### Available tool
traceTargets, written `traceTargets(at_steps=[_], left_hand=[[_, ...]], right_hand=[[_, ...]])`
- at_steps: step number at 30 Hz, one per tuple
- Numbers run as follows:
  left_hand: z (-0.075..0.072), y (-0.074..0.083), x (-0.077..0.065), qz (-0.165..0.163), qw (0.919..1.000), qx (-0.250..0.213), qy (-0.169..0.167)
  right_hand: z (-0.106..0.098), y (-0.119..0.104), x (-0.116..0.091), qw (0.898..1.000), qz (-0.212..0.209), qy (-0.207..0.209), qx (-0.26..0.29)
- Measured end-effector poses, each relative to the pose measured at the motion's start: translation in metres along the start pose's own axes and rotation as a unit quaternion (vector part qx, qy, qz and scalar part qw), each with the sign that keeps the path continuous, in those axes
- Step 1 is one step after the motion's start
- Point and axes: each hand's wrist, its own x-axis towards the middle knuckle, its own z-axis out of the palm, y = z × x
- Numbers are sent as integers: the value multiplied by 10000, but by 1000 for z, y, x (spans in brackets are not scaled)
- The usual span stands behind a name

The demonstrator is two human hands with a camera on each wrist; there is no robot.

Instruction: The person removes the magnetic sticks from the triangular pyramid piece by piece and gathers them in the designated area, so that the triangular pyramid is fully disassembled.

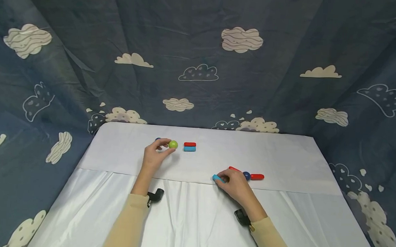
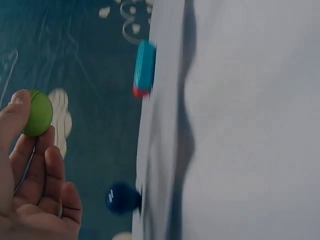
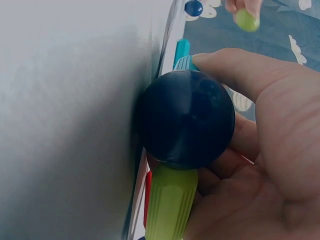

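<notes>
My left hand (image 1: 153, 156) pinches a lime-green ball (image 1: 173, 144) between thumb and fingertips, above the white cloth; the ball (image 2: 40, 114) shows clearly in the left wrist view. My right hand (image 1: 234, 183) grips a light blue stick (image 1: 218, 178), thumb on its side. In the right wrist view that stick (image 3: 185, 63) lines up with a dark blue ball (image 3: 186, 119) and a ridged lime-green stick (image 3: 171, 202). From the head view the lime stick is hidden. Beside the right hand are a red stick (image 1: 234, 169), a dark blue ball (image 1: 246, 175) and another red stick (image 1: 257, 177).
A red stick (image 1: 189, 144) and a light blue stick (image 1: 189, 149) lie side by side, right of the left hand. Behind that hand a dark blue ball (image 2: 122, 198) sits on the white-covered table (image 1: 282, 155). A dark cloud-patterned curtain (image 1: 200, 47) surrounds the table's back and sides.
</notes>
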Motion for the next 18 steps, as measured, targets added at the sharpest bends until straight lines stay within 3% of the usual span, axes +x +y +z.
traceTargets(at_steps=[5, 9, 13, 18], left_hand=[[-33, -19, 11, -389, 9969, 86, 673], [-51, -32, 20, -619, 9936, 229, 914], [-59, -45, 29, -793, 9914, 297, 995], [-59, -57, 36, -1041, 9892, 288, 992]], right_hand=[[0, 1, 0, 10000, -51, 36, -38], [0, 1, 0, 9999, -32, 71, -74], [0, 0, 0, 10000, 17, 56, -47], [-2, -1, 0, 10000, 33, 32, -17]])
